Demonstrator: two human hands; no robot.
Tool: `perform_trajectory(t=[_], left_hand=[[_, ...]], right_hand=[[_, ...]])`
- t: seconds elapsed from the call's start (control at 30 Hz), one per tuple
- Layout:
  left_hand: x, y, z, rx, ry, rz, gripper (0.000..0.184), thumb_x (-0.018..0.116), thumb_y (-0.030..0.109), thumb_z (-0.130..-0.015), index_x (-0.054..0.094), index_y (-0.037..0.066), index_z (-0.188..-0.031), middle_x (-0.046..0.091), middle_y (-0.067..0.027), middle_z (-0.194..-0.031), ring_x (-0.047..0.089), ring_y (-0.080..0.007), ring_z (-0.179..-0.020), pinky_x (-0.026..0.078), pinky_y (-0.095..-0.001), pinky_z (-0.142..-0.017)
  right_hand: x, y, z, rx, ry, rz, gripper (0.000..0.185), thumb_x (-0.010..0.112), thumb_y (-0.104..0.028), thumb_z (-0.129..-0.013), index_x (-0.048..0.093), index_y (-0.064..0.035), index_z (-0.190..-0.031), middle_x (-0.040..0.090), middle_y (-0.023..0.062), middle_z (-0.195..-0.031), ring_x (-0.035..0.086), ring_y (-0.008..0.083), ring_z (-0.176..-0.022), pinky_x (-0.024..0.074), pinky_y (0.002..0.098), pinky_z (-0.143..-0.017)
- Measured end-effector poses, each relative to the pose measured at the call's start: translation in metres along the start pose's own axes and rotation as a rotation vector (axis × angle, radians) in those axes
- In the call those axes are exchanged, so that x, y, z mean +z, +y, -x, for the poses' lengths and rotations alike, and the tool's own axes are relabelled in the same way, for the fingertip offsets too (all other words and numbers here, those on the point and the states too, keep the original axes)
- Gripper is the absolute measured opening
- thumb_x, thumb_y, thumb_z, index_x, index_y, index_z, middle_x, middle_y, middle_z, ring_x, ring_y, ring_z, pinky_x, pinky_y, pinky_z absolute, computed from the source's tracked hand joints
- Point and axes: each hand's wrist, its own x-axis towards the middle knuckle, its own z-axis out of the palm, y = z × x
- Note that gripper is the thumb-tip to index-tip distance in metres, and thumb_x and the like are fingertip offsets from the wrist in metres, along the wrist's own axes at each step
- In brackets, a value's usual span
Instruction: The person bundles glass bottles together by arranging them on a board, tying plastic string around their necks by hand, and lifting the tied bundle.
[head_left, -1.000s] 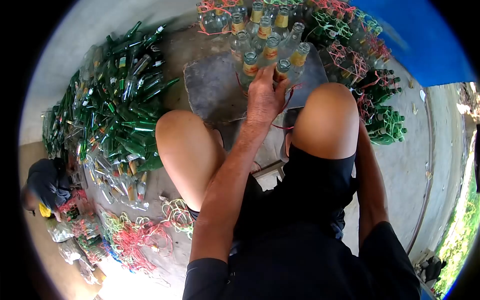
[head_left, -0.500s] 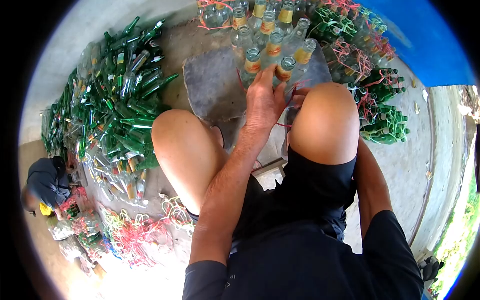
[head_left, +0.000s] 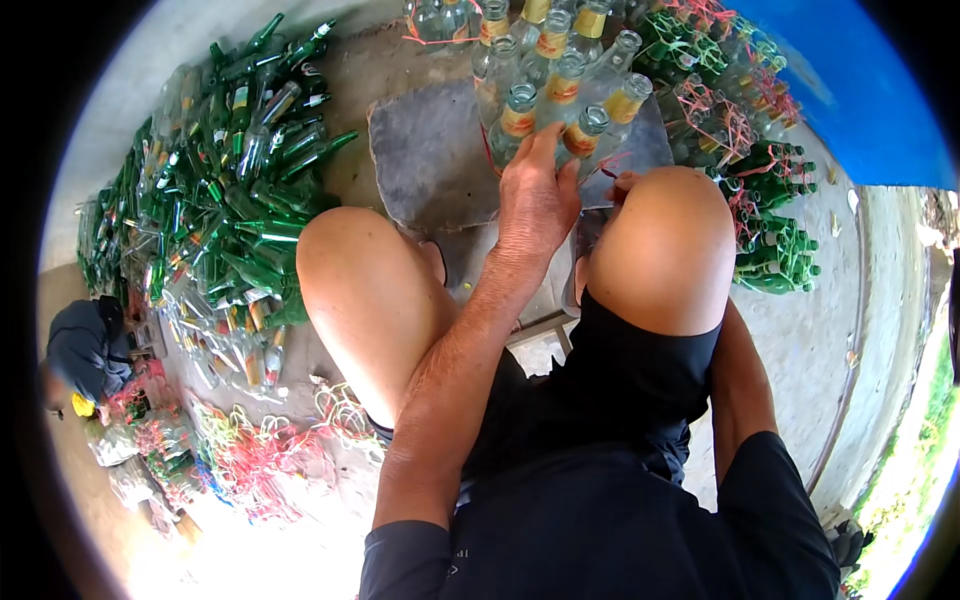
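Several clear glass bottles with yellow and red neck labels stand close together on a grey slab (head_left: 425, 160). My left hand (head_left: 537, 195) is against the front bottles, its fingers reaching between one bottle (head_left: 518, 117) and another (head_left: 587, 130); whether it grips one is unclear. Beside my right knee (head_left: 660, 245), the fingertips of my right hand (head_left: 622, 187) show, closed near a thin red strand (head_left: 606, 170). The knee hides the rest of that hand. Red strand also shows at the left side of the bottle group.
A large heap of green and clear bottles (head_left: 250, 170) lies at left. Tangled pink and green strands (head_left: 265, 450) are below it. Another person (head_left: 88, 345) bends at far left. Tied bottle bundles (head_left: 775, 250) stand at right, near a blue surface (head_left: 840, 90).
My right hand's fingertips have come into view beside the knee. The red strand that hung below the bottles is now drawn toward them. The camera view has shifted slightly.
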Motion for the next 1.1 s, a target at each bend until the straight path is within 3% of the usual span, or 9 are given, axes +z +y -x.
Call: perform_trajectory(t=[0.13,0.23,0.53,0.67,0.83,1.1], left_hand=[[0.001,-0.003,0.001,0.024,0.013,0.007,0.047,0.071,-0.004,-0.083,0.060,-0.005,-0.129,0.066,-0.0278,-0.120,0.066,-0.0473,-0.110,0.054,-0.0491,-0.093],[0.001,-0.005,0.001,0.112,0.075,-0.068,0.047,0.075,-0.001,-0.085,0.061,-0.002,-0.130,0.069,-0.0232,-0.114,0.071,-0.0312,-0.075,0.057,-0.0394,-0.070],[-0.008,0.017,0.014,0.079,0.138,-0.169,0.036,0.074,0.000,-0.086,0.062,-0.003,-0.120,0.066,-0.0237,-0.114,0.071,-0.0312,-0.072,0.056,-0.0405,-0.067],[-0.007,0.020,0.017,0.107,0.106,-0.143,0.030,0.073,0.000,-0.088,0.063,-0.001,-0.116,0.069,-0.0212,-0.106,0.072,-0.0306,-0.073,0.056,-0.0403,-0.066],[0.004,0.026,0.023,0.241,0.077,-0.069,0.027,0.071,-0.001,-0.090,0.066,0.002,-0.116,0.071,-0.0189,-0.098,0.072,-0.0355,-0.077,0.057,-0.0405,-0.069],[0.027,0.049,0.023,0.209,0.016,-0.032,0.048,0.066,0.003,-0.095,0.051,-0.006,-0.140,0.065,-0.0335,-0.121,0.067,-0.0500,-0.106,0.057,-0.0497,-0.086]], right_hand=[[-0.009,-0.009,0.012,0.001,-0.012,0.016,0.022,0.065,-0.022,-0.103,0.070,-0.0025,-0.093,0.064,-0.0044,-0.077,0.056,0.0031,-0.071,0.0467,0.0245,-0.062],[-0.014,-0.022,0.022,-0.008,-0.022,0.054,0.022,0.065,-0.022,-0.103,0.070,-0.0028,-0.093,0.064,-0.0046,-0.077,0.056,0.0029,-0.070,0.0463,0.0244,-0.062],[-0.020,-0.071,0.027,-0.050,-0.065,0.316,0.022,0.066,-0.022,-0.103,0.069,-0.0036,-0.092,0.062,-0.0053,-0.075,0.054,0.0023,-0.069,0.0452,0.0241,-0.060],[-0.032,-0.101,0.025,-0.051,-0.084,0.617,0.023,0.066,-0.019,-0.103,0.072,0.0001,-0.092,0.068,-0.0032,-0.082,0.060,0.0020,-0.077,0.0490,0.0223,-0.067],[-0.020,-0.135,0.030,-0.156,-0.059,0.909,0.025,0.067,-0.021,-0.101,0.068,-0.0032,-0.083,0.059,-0.0055,-0.072,0.051,0.0014,-0.066,0.0421,0.0239,-0.058],[0.016,-0.181,0.048,-0.259,-0.088,1.229,0.031,0.068,-0.027,-0.096,0.068,0.0005,-0.080,0.056,-0.0016,-0.070,0.050,0.0054,-0.067,0.0382,0.0268,-0.058]])
